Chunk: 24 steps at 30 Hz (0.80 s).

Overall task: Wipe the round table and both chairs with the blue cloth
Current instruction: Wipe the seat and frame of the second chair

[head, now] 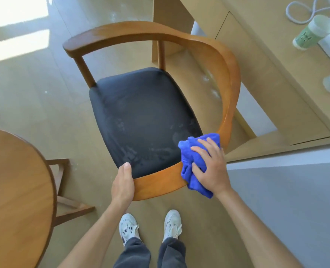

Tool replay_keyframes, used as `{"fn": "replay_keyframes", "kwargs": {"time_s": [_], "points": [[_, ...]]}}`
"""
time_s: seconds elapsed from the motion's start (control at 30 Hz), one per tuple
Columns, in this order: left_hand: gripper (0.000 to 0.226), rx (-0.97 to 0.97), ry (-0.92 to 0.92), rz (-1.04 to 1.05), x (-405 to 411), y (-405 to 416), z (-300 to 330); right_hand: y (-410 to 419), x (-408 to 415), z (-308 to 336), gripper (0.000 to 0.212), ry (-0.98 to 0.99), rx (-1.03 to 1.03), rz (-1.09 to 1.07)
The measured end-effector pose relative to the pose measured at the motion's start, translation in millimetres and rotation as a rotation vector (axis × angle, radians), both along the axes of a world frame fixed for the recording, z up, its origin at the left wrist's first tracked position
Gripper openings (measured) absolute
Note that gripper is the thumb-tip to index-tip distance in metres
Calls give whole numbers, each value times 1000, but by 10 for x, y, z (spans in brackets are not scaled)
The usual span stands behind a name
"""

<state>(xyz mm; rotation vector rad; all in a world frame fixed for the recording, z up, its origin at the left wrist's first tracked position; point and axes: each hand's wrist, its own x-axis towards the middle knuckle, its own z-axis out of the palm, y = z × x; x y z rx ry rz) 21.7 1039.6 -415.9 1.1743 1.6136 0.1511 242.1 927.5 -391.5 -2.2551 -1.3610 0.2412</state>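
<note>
Head view, looking down: a wooden chair (140, 113) with a black seat stands on the floor. The right hand (208, 163), fingers spread flat, presses the bunched blue cloth (191, 167) on the seat's front right corner, against the wooden frame. The left hand (122, 184) grips the front rail, thumb on the seat edge. Pale smears show on the seat, so this chair seems only partly wiped. The round bench (15, 190) sits at lower left; whether it is already wiped cannot be told. No second chair is identifiable.
</note>
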Motion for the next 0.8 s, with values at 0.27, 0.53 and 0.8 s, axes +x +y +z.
{"fn": "replay_keyframes", "kwargs": {"time_s": [0.27,0.53,0.8], "points": [[53,-5,19,119,38,21,-3,348,-887,71,59,3,-105,-50],[59,-348,-442,700,-574,137,82,527,-1654,4,39,-24,-20,655],[51,-258,-337,508,-268,-12,289,296,-384,83,36,139,-41,466]]}}
